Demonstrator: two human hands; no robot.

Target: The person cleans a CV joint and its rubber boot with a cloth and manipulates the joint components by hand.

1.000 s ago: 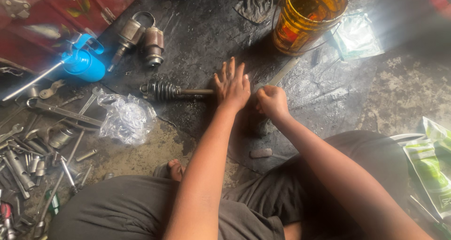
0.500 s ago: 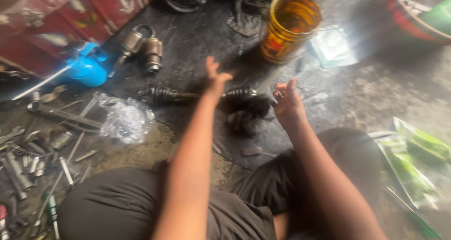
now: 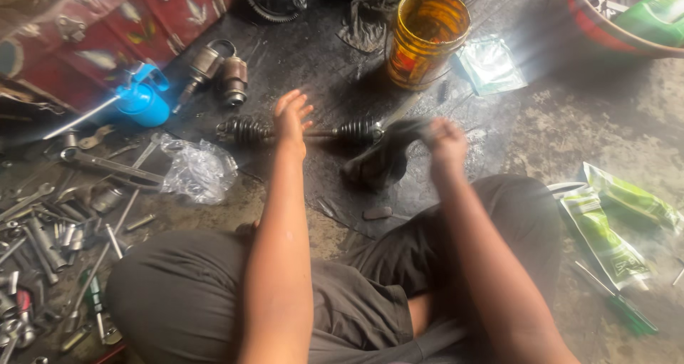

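Since the frame half a second earlier, your right hand (image 3: 445, 142) had closed around the black rubber boot (image 3: 385, 157) and drawn it up off the floor, while your left hand (image 3: 292, 118) had opened, fingers spread, over the axle shaft (image 3: 299, 131). The two hands were apart: the left lay flat on the shaft between its two ribbed boots; the right stayed clamped on the loose boot just right of the shaft's end.

The shaft lay crosswise on a dark, oil-stained floor (image 3: 534, 136) directly ahead of your knees. Beyond the shaft stood an amber plastic bucket (image 3: 426, 36), with a clear packet (image 3: 490, 65) beside it. Left of the shaft lay a crumpled plastic bag (image 3: 196, 170), a blue oil can (image 3: 139, 100) and two metal joint housings (image 3: 219, 72). Farther left, loose wrenches and sockets (image 3: 43, 229) covered the ground. Well right of the shaft lay green sachets (image 3: 605, 229). A red metal toolbox (image 3: 114, 22) stood behind the oil can.
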